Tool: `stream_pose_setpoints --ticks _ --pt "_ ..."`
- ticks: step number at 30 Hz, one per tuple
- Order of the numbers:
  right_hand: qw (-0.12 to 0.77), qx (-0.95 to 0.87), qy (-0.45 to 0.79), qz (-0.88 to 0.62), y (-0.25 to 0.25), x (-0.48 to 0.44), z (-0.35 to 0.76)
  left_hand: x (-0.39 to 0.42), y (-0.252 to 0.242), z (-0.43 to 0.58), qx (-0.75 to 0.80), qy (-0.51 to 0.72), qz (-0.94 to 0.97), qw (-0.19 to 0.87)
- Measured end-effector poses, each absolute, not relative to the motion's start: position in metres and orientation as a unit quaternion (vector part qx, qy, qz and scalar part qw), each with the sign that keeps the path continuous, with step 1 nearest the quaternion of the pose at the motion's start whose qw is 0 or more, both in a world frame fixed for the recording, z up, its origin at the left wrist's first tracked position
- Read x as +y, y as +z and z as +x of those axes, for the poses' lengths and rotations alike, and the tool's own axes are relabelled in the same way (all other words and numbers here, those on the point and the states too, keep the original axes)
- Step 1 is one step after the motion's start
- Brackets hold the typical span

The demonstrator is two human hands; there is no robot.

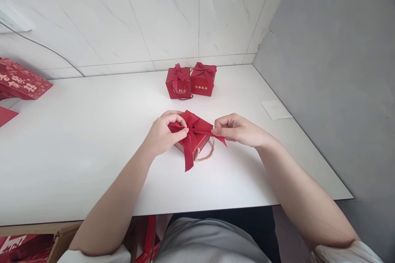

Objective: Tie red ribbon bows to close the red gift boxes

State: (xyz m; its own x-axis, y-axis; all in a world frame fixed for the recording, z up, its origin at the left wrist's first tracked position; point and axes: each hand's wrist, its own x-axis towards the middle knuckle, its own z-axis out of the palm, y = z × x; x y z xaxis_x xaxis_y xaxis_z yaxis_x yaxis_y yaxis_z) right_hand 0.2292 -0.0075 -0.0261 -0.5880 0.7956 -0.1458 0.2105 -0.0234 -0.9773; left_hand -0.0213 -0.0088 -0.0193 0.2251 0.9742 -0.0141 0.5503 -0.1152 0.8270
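Observation:
A red gift box [201, 144] with a gold rope handle [206, 159] sits on the white table in front of me. Across its top lies a red ribbon [189, 156] looped into a bow, one tail hanging over the near side. My left hand [165, 131] pinches the ribbon by the knot, thumb and forefinger closed together. To the right, my right hand [236, 129] grips the other ribbon tail, which stretches from the knot and ends in a loose tip below the fingers.
Two red boxes with bows, a left one [178, 84] and a right one [202, 84], stand near the tiled wall. A white paper [276, 109] lies at right, beside the grey wall [333, 70]. Red printed packaging [26, 80] is at far left; a cardboard carton [66, 232] sits below the table edge.

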Motion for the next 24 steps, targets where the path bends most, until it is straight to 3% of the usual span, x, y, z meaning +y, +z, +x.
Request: stream_pose_setpoints --ticks 15,21,24 --pt "0.204 -0.695 0.578 -0.375 -0.02 -0.002 0.244 -0.008 -0.021 -0.024 0.537 0.285 0.7 0.374" --pt "0.347 -0.666 0.512 -0.417 -0.027 -0.001 0.242 -0.002 -0.018 -0.035 0.489 0.28 0.722 0.402" --pt "0.343 -0.671 0.519 -0.404 -0.031 -0.003 0.237 -0.002 -0.014 -0.04 0.437 0.261 0.733 0.452"
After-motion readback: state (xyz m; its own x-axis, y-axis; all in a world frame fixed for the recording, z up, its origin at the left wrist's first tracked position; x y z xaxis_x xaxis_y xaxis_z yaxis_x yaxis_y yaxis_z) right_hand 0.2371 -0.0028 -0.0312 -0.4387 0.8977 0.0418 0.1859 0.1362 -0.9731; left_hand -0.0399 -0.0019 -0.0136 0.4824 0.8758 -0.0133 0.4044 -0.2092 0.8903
